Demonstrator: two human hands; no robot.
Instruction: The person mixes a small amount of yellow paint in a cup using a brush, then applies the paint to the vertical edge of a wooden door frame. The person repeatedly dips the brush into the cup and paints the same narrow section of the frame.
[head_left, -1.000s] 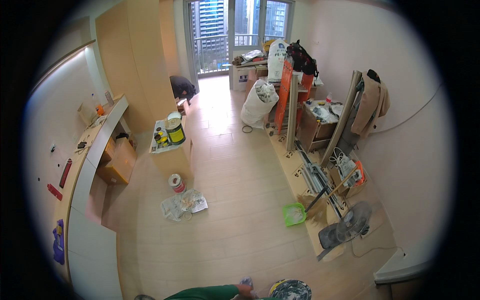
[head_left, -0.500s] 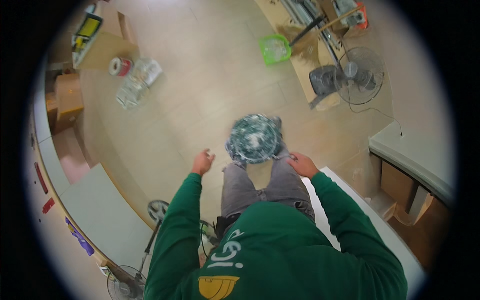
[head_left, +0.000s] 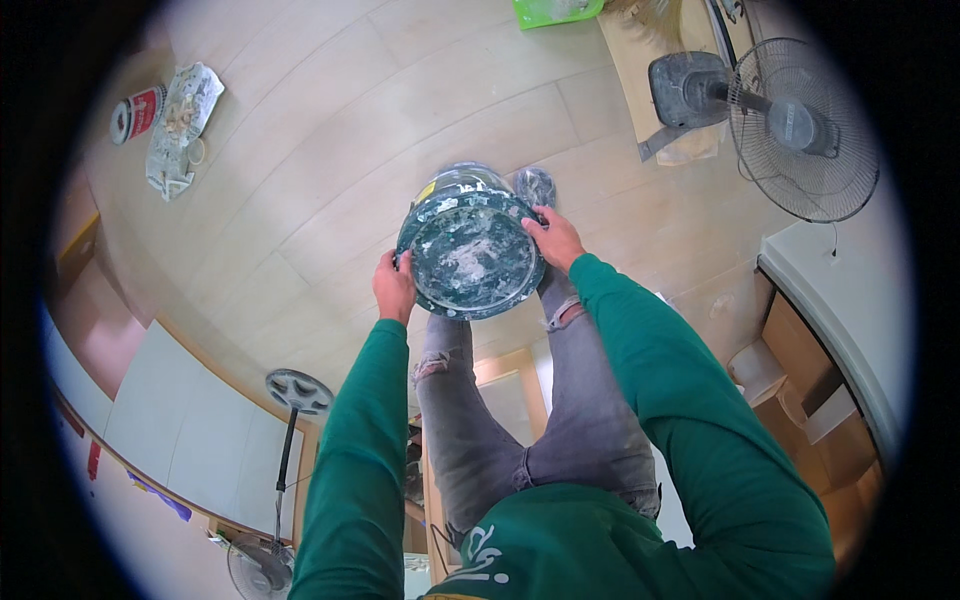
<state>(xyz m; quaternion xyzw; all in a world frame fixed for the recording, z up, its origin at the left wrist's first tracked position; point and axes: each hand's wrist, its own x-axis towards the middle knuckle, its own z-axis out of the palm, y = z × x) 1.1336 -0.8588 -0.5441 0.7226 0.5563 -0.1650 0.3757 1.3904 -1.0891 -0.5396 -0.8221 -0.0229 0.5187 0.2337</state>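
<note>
A round bucket (head_left: 462, 182) stands between my legs, tilted toward me. Its dark green lid (head_left: 470, 262) is smeared with dried white material. My left hand (head_left: 395, 287) is closed on the lid's left rim, thumb on the edge. On the opposite side, my right hand (head_left: 555, 240) grips the upper right rim with curled fingers. The bucket's underside and the fingertips beneath the rim are hidden. Beyond the bucket's right side shows a dusty shoe (head_left: 535, 186).
A grey fan (head_left: 800, 125) and its base sit at the right, near a white counter (head_left: 830, 275). A paint can (head_left: 137, 114) and a stained plastic sheet (head_left: 180, 130) lie at far left. A green dustpan (head_left: 555, 10) shows at the top; a second fan (head_left: 258, 568) stands lower left.
Both hands were apart from the bucket and now hold its rim. The bucket has tilted toward me, showing its far side. My view has shifted down and closer.
</note>
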